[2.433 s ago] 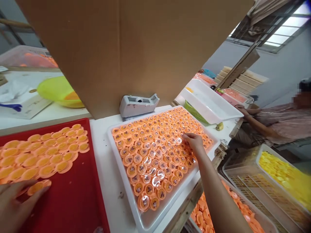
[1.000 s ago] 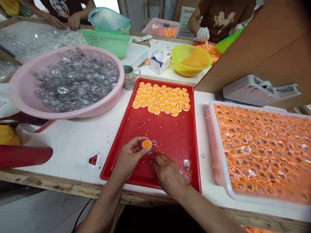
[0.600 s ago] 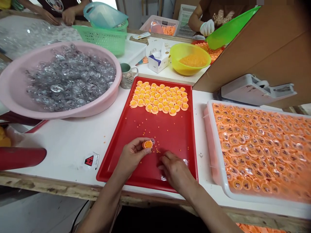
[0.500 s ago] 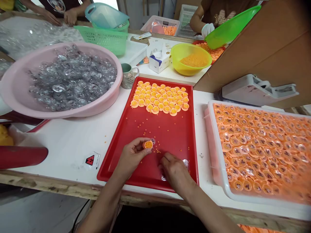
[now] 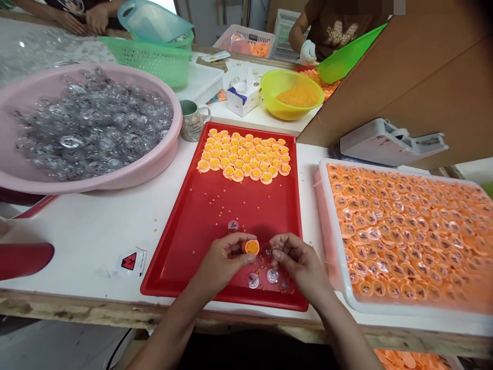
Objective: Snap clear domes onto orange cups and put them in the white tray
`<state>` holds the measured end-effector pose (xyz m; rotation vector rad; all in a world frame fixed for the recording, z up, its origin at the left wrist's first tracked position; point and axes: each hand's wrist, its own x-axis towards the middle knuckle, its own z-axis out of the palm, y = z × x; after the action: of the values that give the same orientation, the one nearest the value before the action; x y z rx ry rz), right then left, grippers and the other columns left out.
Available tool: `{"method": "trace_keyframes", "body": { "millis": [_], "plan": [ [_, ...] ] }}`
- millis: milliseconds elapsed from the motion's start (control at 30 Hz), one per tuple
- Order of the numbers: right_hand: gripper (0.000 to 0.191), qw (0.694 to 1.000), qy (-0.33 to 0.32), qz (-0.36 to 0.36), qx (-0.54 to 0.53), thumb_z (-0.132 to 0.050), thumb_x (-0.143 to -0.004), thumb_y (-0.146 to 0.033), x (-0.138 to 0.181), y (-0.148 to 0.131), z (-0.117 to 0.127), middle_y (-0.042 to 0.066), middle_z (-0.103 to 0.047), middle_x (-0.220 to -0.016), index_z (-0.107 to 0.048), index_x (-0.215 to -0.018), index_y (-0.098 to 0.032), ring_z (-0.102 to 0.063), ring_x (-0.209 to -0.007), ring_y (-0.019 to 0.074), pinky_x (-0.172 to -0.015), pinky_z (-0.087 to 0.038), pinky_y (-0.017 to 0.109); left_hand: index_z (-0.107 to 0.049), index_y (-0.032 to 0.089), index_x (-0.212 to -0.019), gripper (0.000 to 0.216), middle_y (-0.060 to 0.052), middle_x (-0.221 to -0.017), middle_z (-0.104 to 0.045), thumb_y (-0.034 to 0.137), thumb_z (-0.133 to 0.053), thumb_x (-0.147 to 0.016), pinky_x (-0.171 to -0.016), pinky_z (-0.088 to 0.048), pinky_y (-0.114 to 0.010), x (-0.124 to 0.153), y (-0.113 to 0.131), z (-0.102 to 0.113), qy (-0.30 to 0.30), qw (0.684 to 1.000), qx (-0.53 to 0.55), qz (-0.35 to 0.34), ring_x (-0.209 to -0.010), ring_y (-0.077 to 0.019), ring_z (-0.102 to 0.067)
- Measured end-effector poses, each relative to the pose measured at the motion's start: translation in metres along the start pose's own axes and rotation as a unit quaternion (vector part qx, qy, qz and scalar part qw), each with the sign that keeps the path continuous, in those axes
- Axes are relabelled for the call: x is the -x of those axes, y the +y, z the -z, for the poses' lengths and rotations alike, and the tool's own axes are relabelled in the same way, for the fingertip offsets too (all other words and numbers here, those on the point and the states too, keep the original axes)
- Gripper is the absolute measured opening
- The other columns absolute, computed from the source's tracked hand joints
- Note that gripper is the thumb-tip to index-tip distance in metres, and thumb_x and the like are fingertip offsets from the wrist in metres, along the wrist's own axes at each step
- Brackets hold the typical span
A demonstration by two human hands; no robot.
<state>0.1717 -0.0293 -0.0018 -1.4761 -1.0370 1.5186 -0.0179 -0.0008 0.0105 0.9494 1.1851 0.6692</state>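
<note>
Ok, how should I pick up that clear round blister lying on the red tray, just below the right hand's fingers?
Probably pinch its rim from directly above with the right hand. The clear blister lies flat on the red tray, so its round edge offers opposite sides, while its smooth middle could slip.

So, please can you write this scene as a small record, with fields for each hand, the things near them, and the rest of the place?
left hand: holds an orange disc
right hand: fingertips pinched together; anything held is too small to tell
under hands: red tray with clear plastic domes and scattered orange beads
rest: white tray of orange discs; pink basin of clear domes; co-worker's gloved hand
</note>
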Motion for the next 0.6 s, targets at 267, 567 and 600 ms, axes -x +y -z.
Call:
{"method": "trace_keyframes", "body": {
  "millis": [267, 567, 600],
  "plan": [
    [0.022, 1.0, -0.015, 0.011, -0.012, -0.067, -0.08, -0.03, 0.009, -0.01, 0.007, 0.002, -0.068, -0.079, -0.067, -0.1, -0.019, -0.064, -0.072, 0.0151, -0.062, -0.053, 0.026, -0.071, 0.017, -0.095, 0.023, -0.007, -0.096, -0.073, 0.018, -0.071, -0.073, -0.081, -0.054, -0.029, -0.002, 0.003, -0.015, -0.036, 0.999, 0.03, 0.009, -0.092, -0.0206, -0.067],
    [0.012, 0.985, 0.143, 0.034, -0.085, -0.072, -0.077, -0.027, 0.018, 0.013, -0.028, 0.001, -0.071, -0.075, -0.068, -0.086, -0.019, -0.064, -0.065, 0.0133, -0.065, -0.054, 0.026, -0.064, 0.017, -0.094, 0.018, -0.002, -0.091, -0.066, 0.028, -0.069, -0.081, -0.073, -0.052, -0.024, -0.003, -0.017, -0.052, 0.094, 0.961, 0.26, 0.005, -0.083, -0.0129, -0.062],
    [0.011, 0.984, 0.154, 0.037, -0.077, -0.072, -0.077, -0.026, 0.017, 0.014, -0.029, 0.001, -0.07, -0.073, -0.068, -0.085, -0.019, -0.064, -0.065, 0.0131, -0.065, -0.053, 0.026, -0.063, 0.017, -0.093, 0.017, -0.002, -0.091, -0.066, 0.03, -0.067, -0.083, -0.073, -0.052, -0.024, -0.002, -0.017, -0.054, 0.09, 0.959, 0.27, 0.004, -0.083, -0.0129, -0.062]
  ]
}}
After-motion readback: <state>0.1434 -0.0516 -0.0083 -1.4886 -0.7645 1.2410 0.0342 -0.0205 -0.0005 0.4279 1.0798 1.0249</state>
